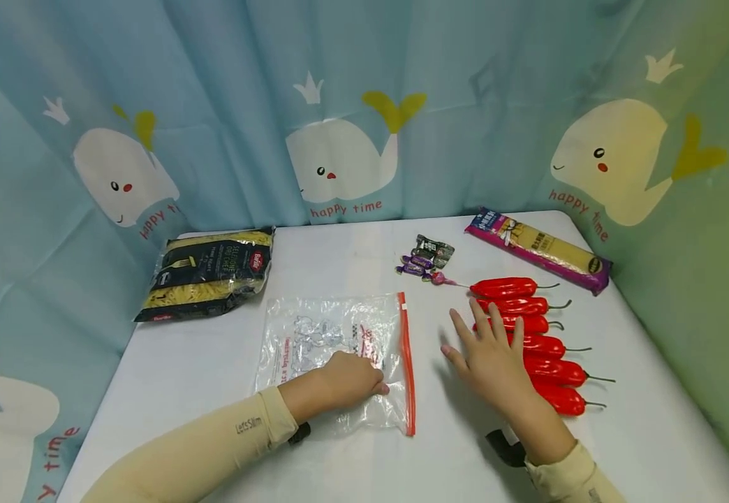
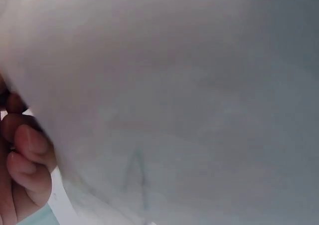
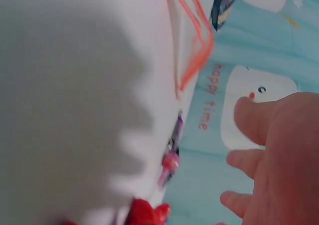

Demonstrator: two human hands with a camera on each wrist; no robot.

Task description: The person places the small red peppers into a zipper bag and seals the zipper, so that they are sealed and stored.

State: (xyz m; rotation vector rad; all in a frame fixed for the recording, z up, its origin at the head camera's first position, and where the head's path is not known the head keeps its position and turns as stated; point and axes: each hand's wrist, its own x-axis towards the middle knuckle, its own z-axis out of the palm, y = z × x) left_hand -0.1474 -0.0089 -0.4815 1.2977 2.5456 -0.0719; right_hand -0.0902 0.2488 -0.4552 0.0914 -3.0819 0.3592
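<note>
Zip bag: lies mostly flat on the table, with candies between its 1 and 2 o'clock, a pasta bag at 10 and red peppers at 3. Seems light, limp and slippery; probably best held at the stiffer orange zip edge, at 3 o'clock. Gripped near 4 o'clock by curled fingers of the left hand. For the right hand, towards 3 o'clock: straight, spread fingers, apparently holding nothing, close to the peppers.

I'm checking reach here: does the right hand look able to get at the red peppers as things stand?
Likely yes: the right hand is spread and empty, overlapping the red peppers in the head view; nothing shows in between.
</note>
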